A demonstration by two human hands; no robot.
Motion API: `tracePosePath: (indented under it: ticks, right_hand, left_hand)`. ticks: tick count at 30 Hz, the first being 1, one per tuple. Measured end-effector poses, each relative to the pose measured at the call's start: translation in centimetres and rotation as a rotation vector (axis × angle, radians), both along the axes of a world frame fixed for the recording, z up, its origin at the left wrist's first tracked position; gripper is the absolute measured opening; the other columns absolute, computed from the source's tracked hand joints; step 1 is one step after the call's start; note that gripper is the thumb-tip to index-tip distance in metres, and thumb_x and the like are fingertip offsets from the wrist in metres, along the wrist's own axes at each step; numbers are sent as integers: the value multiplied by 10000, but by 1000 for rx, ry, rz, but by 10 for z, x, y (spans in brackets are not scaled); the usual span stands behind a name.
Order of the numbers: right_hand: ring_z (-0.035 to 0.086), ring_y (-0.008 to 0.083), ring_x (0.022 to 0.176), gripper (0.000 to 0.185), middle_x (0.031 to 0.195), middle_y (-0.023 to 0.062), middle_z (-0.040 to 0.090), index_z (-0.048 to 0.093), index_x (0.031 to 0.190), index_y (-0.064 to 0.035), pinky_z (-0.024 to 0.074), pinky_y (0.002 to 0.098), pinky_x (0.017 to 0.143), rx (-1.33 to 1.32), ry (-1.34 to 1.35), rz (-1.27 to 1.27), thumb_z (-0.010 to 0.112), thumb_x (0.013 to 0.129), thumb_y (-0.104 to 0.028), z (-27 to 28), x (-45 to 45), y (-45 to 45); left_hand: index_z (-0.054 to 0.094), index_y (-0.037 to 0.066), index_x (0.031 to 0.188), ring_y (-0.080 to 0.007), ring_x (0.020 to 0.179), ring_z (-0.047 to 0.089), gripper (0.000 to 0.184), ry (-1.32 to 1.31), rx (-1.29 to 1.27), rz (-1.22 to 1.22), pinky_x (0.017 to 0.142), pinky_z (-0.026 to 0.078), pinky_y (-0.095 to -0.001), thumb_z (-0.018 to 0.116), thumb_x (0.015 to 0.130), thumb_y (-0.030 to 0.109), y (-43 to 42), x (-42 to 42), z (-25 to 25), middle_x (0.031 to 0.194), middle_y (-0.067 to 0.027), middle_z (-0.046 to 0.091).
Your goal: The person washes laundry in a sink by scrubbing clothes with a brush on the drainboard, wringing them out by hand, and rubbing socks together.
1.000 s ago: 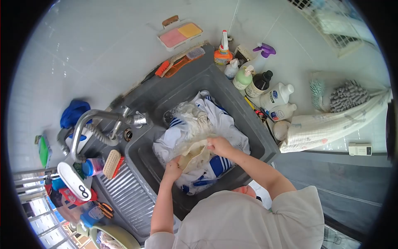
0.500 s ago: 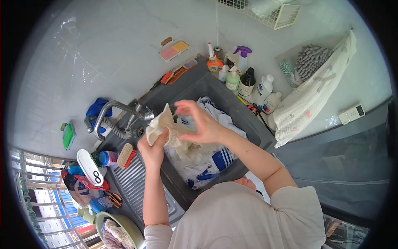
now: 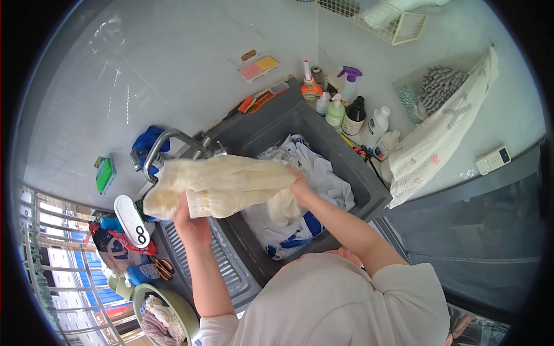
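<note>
A wet cream-coloured garment [image 3: 236, 181] with a gathered, elastic-looking edge is stretched out sideways above the sink [image 3: 231, 242]. My left hand [image 3: 192, 226] is closed on its left part, partly covered by the fabric. At the other end my right hand [image 3: 301, 191] grips the cloth, and a loose fold hangs below it. In the sink basin lie white and blue clothes [image 3: 329, 179] with suds around them. The curved metal faucet [image 3: 164, 138] stands just behind the garment's left end.
Several bottles [image 3: 353, 118] line the sink's back right edge. On the left are a ribbed drainboard [image 3: 216, 256], a white oval container [image 3: 131, 216], scissors [image 3: 165, 269] and a green basin [image 3: 141, 305] holding laundry. A patterned cloth [image 3: 444, 138] hangs on the right wall.
The garment was bunched near the faucet, with my right hand open beside it. Now my right hand has taken hold and the cloth is spread wide; my left hand has shifted left.
</note>
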State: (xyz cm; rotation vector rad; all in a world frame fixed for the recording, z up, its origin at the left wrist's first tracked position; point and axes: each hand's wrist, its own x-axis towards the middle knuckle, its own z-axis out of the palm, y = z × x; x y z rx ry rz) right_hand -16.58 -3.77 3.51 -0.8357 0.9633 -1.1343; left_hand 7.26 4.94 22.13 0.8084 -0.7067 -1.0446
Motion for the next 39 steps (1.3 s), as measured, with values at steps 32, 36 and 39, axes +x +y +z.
tracePosePath:
  ticks: [32, 36, 39]
  right_hand:
    - [401, 325, 1396, 790, 1485, 207, 386, 313, 1513, -99, 386, 419, 1105, -689, 630, -133, 731, 842, -100, 31, -79, 21]
    - [291, 395, 1440, 1014, 1565, 260, 226, 275, 1524, -75, 321, 505, 1135, -1267, 1180, -68, 850, 697, -199, 25, -56, 24]
    - [431, 381, 1338, 911, 1424, 246, 452, 397, 1461, -65, 376, 460, 1082, -1385, 946, -461, 853, 686, -212, 26, -38, -11]
  left_hand:
    - [604, 23, 1210, -321, 1145, 620, 416, 796, 559, -127, 1049, 466, -493, 598, 986, 374, -97, -93, -128, 1198, -152, 669]
    - [588, 30, 1248, -305, 1171, 605, 445, 945, 508, -296, 1070, 448, -482, 594, 988, 391, -89, -99, -115, 1243, -138, 652]
    - [576, 40, 1274, -296, 1198, 594, 463, 939, 520, -378, 1042, 474, -468, 618, 973, 389, -79, -107, -103, 1272, -124, 638]
